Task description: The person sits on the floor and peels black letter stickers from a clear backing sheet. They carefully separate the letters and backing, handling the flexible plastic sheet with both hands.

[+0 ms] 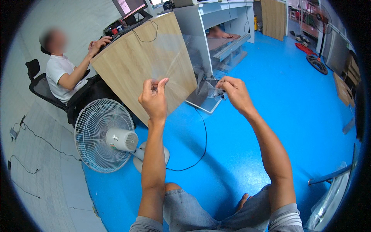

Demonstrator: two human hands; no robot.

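A clear plastic sheet or bag (176, 67) is stretched in front of me between my two hands, and the desk and floor show through it. My left hand (154, 99) is closed, with thumb and fingers pinching the plastic on its left side. On the other side, my right hand (236, 92) is closed in a pinch too, and crumpled plastic gathers beside its fingertips. The film's outline is hard to make out; creases run out from near my left fingers. Both forearms reach forward over the blue floor.
A white standing fan (121, 139) is close on my left, its black cable (205, 139) curving over the blue floor (232, 154). Beyond it, a person (63, 75) sits at a wooden desk (143, 58). Another fan (320, 42) stands far right. A dark flat panel (206, 101) lies ahead.
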